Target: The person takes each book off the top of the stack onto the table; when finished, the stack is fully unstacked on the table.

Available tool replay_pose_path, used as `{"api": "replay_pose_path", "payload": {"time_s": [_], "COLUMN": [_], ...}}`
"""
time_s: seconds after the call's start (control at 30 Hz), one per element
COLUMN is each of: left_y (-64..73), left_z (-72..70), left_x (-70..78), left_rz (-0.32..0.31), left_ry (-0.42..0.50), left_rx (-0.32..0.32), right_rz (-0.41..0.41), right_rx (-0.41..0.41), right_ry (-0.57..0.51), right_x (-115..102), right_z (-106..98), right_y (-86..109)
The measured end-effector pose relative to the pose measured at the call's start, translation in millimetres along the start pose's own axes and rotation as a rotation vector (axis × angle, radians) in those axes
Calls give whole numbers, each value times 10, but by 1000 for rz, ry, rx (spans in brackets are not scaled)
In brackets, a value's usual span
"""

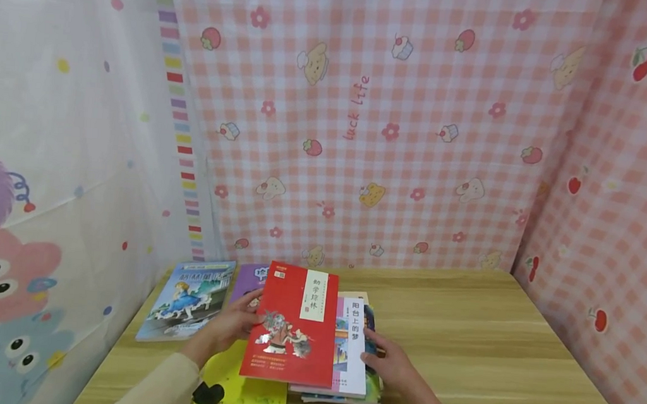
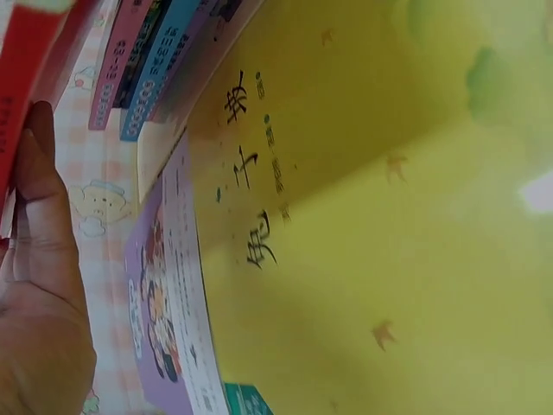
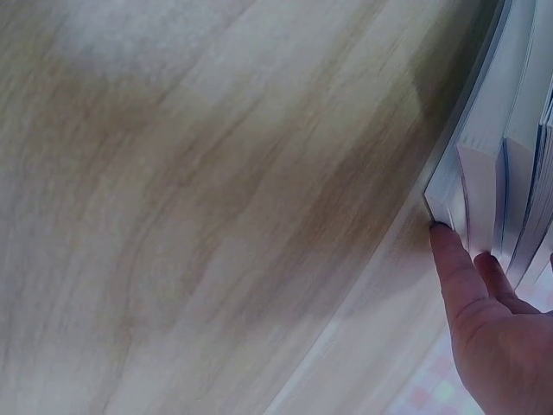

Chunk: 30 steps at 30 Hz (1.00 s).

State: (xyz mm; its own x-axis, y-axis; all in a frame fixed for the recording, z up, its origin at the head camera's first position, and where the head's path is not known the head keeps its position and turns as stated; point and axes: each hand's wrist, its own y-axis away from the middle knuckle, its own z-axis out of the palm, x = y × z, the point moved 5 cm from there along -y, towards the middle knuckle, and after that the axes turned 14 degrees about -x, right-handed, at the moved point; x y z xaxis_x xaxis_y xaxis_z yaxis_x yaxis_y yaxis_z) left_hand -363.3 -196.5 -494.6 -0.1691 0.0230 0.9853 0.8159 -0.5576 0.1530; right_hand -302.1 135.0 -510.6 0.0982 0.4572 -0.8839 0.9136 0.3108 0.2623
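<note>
Nearest the person, a yellow book (image 1: 246,383) lies flat on the table (image 1: 472,347), its far part hidden under a red book (image 1: 298,301). The person's left grip (image 1: 227,324) is closed on the red book's left edge and holds it over the yellow book and over the left part of a white book (image 1: 351,370); whether the red and white covers touch cannot be told. The right grip (image 1: 393,363) is not closed round anything: its fingers rest against the right side of the stack of books topped by the white one, touching the page edges. The red book looks light and bendable, a paperback whose smooth cover may slide against its neighbours; a pinch at mid-edge, thumb on the cover and fingers beneath, should keep it from sagging. The stack will likely be heavier and apt to shear, so it is best steadied from both sides. Farther off lie a purple book (image 1: 244,281) and a blue book (image 1: 187,302), with a checked curtain (image 1: 389,169) behind.
</note>
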Motion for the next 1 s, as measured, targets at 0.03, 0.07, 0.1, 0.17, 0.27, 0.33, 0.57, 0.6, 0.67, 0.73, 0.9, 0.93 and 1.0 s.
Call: {"api": "replay_pose_path", "payload": {"time_s": [0.03,0.07,0.1,0.17,0.27,0.33,0.57,0.6,0.67,0.73,0.9,0.93,1.0], "left_y": [30,60,91,156,269,358,689,744,857,975,1280,1338,1445], "left_z": [-10,-23,-42,-87,-178,-247,-479,-515,-597,-689,-957,-1008,-1106], "left_x": [-2,-7,-16,-30,-53,-75,-162,-181,-234,-293,-455,-482,-527], "left_rz": [3,3,3,5,5,0,-45,-53,-76,-103,-213,-234,-270], "left_ry": [7,10,13,21,19,29,60,57,48,39,40,44,61], "left_rx": [-10,-17,-24,-36,-44,-41,-70,-72,-70,-60,-6,-2,-11], "right_rz": [7,14,22,21,22,23,25,27,21,27,43,45,29], "right_rx": [-1,-2,-3,0,-1,-2,-2,-1,-3,-3,-1,0,1], "right_ry": [0,-1,-4,-2,-3,-3,-4,-5,0,-1,4,2,-1], "right_x": [11,22,31,38,37,34,51,60,71,79,67,63,43], "right_z": [4,10,16,24,36,40,49,51,57,60,59,57,55], "right_y": [-2,-4,-3,-1,-1,-1,15,19,20,17,1,2,7]}}
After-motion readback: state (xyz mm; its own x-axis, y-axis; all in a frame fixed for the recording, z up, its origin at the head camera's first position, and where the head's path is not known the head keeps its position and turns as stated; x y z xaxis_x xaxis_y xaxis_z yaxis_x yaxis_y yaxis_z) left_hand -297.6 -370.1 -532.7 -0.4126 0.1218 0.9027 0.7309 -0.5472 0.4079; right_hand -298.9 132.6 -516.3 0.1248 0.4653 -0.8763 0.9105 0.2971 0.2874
